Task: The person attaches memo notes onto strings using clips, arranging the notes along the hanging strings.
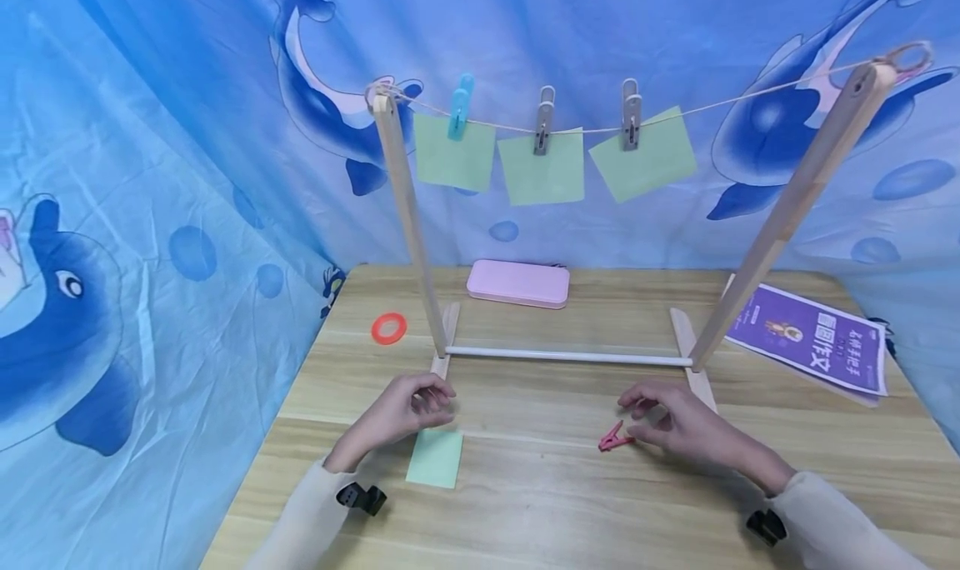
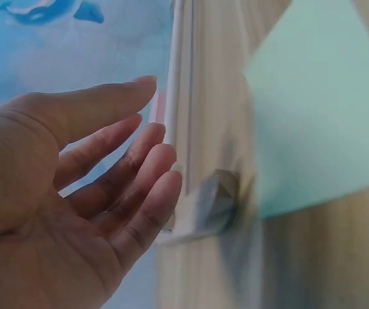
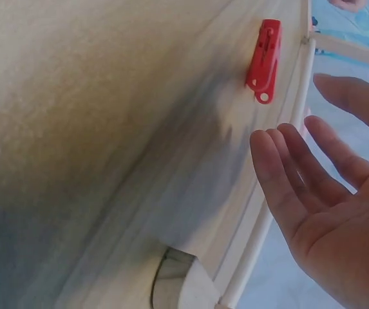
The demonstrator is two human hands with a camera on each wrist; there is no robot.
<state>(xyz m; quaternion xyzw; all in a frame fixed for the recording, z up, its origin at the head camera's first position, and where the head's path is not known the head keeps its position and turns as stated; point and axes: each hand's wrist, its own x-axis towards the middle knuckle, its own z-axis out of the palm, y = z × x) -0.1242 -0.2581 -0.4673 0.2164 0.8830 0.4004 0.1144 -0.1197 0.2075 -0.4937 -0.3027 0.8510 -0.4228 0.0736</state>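
Observation:
My left hand (image 1: 408, 407) hovers just above a pale green paper (image 1: 435, 460) at the left of the table, its fingers loosely bent around nothing. In the left wrist view, the paper (image 2: 322, 116) lies apart from the fingertips. A red clothespin (image 1: 615, 438) lies on the table beside the thumb of my right hand (image 1: 675, 420). That hand is relaxed and holds nothing; the right wrist view shows a gap between its fingers and the clothespin (image 3: 264, 61). Three green papers (image 1: 453, 152) hang overhead on a string, under one blue clothespin (image 1: 460, 107) and two grey clothespins (image 1: 543, 120).
A wooden stand with a left post (image 1: 411, 220), a right post (image 1: 795, 212) and a white crossbar (image 1: 562, 356) carries the string. Behind it sits a pink case (image 1: 519, 284). An orange-red ring (image 1: 388, 328) lies left, a purple booklet (image 1: 813, 337) right.

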